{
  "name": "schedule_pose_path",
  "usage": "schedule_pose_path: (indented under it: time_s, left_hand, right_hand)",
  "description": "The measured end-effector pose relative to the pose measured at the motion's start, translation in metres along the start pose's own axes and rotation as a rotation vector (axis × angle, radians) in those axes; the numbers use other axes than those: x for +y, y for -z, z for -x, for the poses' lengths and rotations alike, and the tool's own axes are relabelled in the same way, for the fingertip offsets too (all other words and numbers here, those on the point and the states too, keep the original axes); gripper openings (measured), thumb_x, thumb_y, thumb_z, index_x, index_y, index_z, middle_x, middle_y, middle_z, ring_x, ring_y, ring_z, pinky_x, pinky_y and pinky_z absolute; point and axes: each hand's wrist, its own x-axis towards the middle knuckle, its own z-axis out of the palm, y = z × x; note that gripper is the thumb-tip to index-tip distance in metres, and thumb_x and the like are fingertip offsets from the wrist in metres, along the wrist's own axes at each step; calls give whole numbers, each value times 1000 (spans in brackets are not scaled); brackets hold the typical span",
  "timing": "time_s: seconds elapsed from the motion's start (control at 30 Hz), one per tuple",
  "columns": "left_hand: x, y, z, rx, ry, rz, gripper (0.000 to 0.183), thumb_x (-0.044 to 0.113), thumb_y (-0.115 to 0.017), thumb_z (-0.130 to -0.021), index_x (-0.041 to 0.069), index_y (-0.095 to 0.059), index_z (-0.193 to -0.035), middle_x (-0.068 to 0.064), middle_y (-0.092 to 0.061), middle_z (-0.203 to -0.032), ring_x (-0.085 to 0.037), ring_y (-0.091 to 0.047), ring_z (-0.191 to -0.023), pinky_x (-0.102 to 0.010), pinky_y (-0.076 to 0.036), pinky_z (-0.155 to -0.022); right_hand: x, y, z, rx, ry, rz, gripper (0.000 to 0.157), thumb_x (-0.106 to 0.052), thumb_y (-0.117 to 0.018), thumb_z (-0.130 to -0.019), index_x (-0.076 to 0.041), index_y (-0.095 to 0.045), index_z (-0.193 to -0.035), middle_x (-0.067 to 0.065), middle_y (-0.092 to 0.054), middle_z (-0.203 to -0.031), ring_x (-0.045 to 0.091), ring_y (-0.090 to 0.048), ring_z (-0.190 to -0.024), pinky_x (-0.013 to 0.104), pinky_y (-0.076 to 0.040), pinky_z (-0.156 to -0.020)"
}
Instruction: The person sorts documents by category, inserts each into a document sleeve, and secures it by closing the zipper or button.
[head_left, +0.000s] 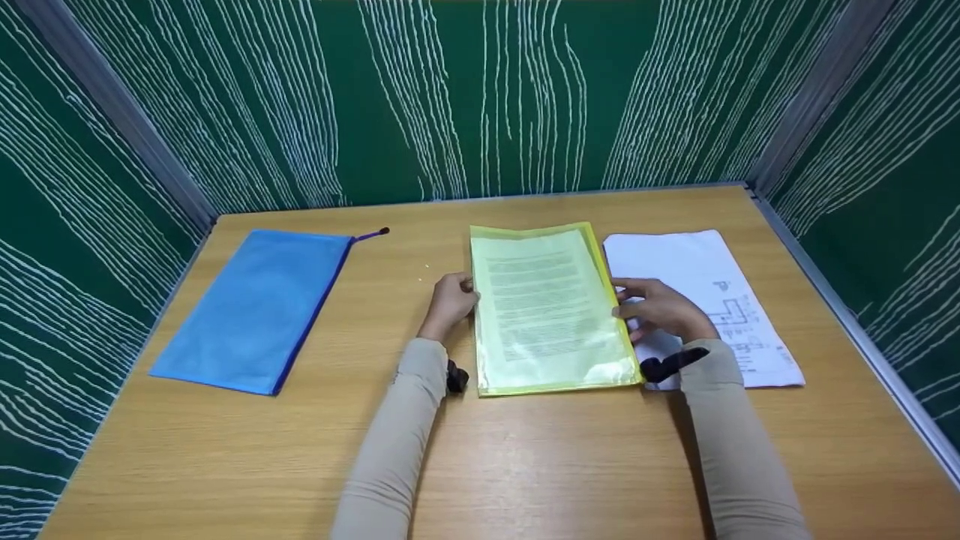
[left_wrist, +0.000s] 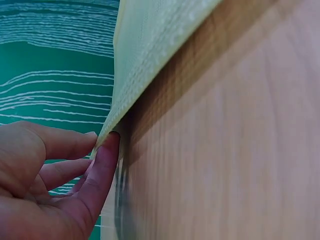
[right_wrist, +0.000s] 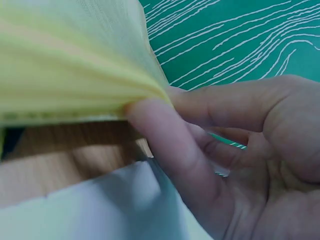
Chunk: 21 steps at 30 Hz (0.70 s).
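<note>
A yellow see-through plastic folder [head_left: 555,315] with a printed sheet inside lies between both hands at the middle of the table. My left hand [head_left: 451,304] pinches its left edge; in the left wrist view, the thumb and fingers [left_wrist: 75,142] grip that edge, lifted slightly off the wood. On the other side, my right hand [head_left: 660,307] pinches the folder's right edge. The right wrist view shows the yellow edge [right_wrist: 75,85] bent between thumb and finger, raised above the table. Part of the right hand and forearm covers some white papers [head_left: 667,259] with printed drawings.
A blue zip pouch [head_left: 259,315] with a dark zipper edge and a pull cord [head_left: 371,234] lies at the left of the wooden table [head_left: 525,465]. Green panels [head_left: 510,97] with white wavy lines stand around the back and sides.
</note>
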Motion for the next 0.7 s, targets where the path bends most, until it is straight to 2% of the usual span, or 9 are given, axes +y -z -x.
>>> schedule_pose_path:
  time_s: [0.07,0.17,0.27,0.33,0.4,0.43,0.5,0.53,0.7]
  left_hand:
    - [0,0,0,-1,-9,17,29,-8,-52,-84,7,-35,-66,1,-27,-64,-13,-30,-58,-23,-26,-53]
    - [1,0,2,-8,-22,35,36,-9,-50,-84,11,-29,-63,2,-23,-61,-12,-29,-54,-23,-27,-50]
    - [1,0,2,-18,-21,47,33,-9,-48,-85,9,-29,-65,1,-24,-62,-11,-32,-53,-22,-30,-50]
    - [1,1,2,-13,-10,49,22,-7,-48,-85,3,-41,-67,0,-34,-65,-11,-39,-56,-21,-36,-51]
    - [1,1,2,-7,9,59,11,-5,-49,-86,-4,-60,-82,-4,-49,-74,-10,-48,-62,-20,-45,-55]
    - [1,2,2,-7,19,64,17,-4,-50,-87,-7,-65,-95,-7,-55,-81,-11,-51,-66,-21,-48,-58]
    - [0,3,2,-4,36,71,32,-1,-51,-89,-6,-63,-118,-12,-63,-98,-11,-57,-73,-22,-53,-63]
    - [0,3,2,-4,39,73,36,0,-51,-90,-6,-60,-124,-15,-63,-102,-12,-57,-73,-22,-53,-63]
    - [-2,7,2,-7,39,73,33,4,-50,-91,-4,-63,-120,-16,-63,-101,-15,-55,-68,-22,-47,-58]
  right_hand:
    - [1,1,-1,6,1,4,71,-13,-62,-91,-15,-27,-153,22,-39,-140,17,-64,-76,29,-58,-65]
    - [3,1,-4,13,8,5,70,-11,-62,-90,-11,-29,-152,24,-42,-138,15,-63,-70,29,-57,-63]
    - [4,1,-5,22,-5,5,69,-11,-62,-90,-10,-30,-151,23,-43,-135,13,-61,-66,28,-57,-63]
    - [4,1,-6,29,-19,10,69,-11,-62,-90,-9,-30,-151,23,-43,-134,13,-61,-66,28,-57,-63]
    - [4,2,-5,39,-26,19,69,-13,-63,-90,-9,-31,-151,22,-44,-131,13,-61,-69,27,-56,-65]
    - [3,2,-5,43,-24,25,69,-14,-63,-90,-8,-31,-151,21,-45,-129,13,-61,-70,26,-56,-65]
    - [3,2,-5,50,-10,41,68,-16,-63,-90,-6,-32,-150,20,-47,-125,12,-61,-74,25,-56,-67]
    - [3,2,-5,54,-1,46,67,-16,-63,-90,-5,-34,-149,20,-48,-122,12,-61,-75,25,-56,-68]
    - [4,0,-6,84,38,60,58,-21,-58,-94,1,-39,-145,22,-55,-119,13,-63,-82,26,-56,-72]
